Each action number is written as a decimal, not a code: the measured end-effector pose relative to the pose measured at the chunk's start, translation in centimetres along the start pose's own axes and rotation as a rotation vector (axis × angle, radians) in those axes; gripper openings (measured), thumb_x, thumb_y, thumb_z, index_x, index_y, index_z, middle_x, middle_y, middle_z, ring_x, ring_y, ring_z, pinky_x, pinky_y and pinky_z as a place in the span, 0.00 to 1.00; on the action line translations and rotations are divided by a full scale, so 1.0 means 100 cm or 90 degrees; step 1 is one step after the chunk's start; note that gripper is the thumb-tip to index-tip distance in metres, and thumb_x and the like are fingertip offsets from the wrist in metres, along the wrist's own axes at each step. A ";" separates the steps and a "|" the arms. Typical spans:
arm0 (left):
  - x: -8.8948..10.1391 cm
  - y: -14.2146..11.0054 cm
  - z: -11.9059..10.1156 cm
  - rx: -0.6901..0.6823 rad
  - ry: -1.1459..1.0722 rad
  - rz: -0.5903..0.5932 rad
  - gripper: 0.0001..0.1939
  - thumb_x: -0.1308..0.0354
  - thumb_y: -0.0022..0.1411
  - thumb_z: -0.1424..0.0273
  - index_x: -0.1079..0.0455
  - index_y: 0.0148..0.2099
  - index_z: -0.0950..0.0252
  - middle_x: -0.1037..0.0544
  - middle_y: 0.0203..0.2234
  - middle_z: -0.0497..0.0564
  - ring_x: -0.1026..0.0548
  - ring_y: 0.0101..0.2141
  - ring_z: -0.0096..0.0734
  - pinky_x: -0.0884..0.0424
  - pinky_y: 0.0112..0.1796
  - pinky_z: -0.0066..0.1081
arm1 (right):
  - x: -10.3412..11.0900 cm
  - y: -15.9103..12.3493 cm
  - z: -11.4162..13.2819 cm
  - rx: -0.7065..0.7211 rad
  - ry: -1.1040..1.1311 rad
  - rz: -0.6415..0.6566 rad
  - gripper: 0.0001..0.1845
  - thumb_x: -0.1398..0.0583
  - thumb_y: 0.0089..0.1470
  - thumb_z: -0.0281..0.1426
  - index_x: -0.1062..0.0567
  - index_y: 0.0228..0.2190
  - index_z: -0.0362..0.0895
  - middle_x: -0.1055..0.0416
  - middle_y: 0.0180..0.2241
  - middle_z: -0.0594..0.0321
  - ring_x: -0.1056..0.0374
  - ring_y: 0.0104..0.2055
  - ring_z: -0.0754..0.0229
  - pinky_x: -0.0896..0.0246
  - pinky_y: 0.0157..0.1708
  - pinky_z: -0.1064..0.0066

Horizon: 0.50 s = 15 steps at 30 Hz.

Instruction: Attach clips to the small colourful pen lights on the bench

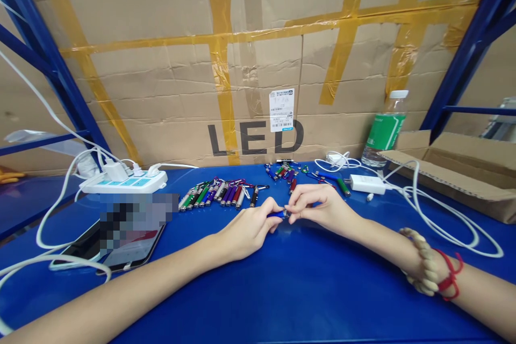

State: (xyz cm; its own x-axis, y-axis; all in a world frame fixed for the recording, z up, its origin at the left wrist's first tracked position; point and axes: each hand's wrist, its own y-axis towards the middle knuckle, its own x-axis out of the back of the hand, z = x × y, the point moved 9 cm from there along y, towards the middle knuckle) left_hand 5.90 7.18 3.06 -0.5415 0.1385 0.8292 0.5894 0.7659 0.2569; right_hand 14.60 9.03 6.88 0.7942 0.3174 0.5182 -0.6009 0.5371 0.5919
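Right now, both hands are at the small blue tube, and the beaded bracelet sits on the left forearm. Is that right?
Not quite: the head view shows the beaded bracelet on the right forearm. The left hand and right hand are indeed both at the small blue tube.

Seemingly a workshop: blue rack (61, 78), cardboard (173, 97) at the far edge of the tabletop (258, 301), many similar tubes (226, 195).

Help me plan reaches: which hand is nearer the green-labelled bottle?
Right. The right hand is in front and left of the bottle; the left hand is farther to its left.
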 end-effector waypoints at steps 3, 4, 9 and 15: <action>0.000 -0.001 -0.002 -0.010 -0.001 -0.001 0.07 0.60 0.63 0.69 0.43 0.35 0.63 0.30 0.27 0.47 0.30 0.29 0.28 0.35 0.32 0.26 | -0.002 -0.001 0.005 0.020 -0.003 0.010 0.10 0.38 0.47 0.34 0.22 0.20 0.43 0.29 0.23 0.60 0.32 0.26 0.65 0.35 0.26 0.74; 0.001 -0.002 -0.002 -0.013 -0.003 -0.004 0.07 0.60 0.63 0.70 0.43 0.35 0.63 0.29 0.28 0.48 0.30 0.29 0.28 0.35 0.32 0.26 | -0.002 -0.001 0.007 0.027 -0.004 0.008 0.10 0.39 0.47 0.34 0.22 0.20 0.43 0.29 0.23 0.60 0.32 0.25 0.65 0.35 0.26 0.74; 0.004 -0.003 -0.004 -0.023 0.015 -0.024 0.06 0.59 0.63 0.70 0.42 0.36 0.62 0.27 0.30 0.48 0.29 0.30 0.28 0.35 0.32 0.27 | -0.004 -0.002 0.008 0.014 -0.007 -0.005 0.13 0.36 0.43 0.38 0.25 0.16 0.43 0.29 0.21 0.60 0.33 0.25 0.63 0.36 0.25 0.72; 0.009 -0.002 -0.004 -0.027 0.037 -0.066 0.04 0.56 0.62 0.70 0.42 0.36 0.62 0.26 0.35 0.50 0.27 0.33 0.31 0.34 0.33 0.28 | -0.004 -0.001 0.000 -0.048 0.011 -0.036 0.16 0.35 0.38 0.41 0.28 0.14 0.42 0.30 0.20 0.61 0.34 0.24 0.63 0.38 0.24 0.72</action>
State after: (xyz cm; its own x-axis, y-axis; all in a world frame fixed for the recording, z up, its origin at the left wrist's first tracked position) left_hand 5.59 6.89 3.95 -0.5663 0.0224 0.8239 0.5576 0.7466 0.3629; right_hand 14.38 8.86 6.60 0.8285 0.2984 0.4739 -0.5472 0.6112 0.5718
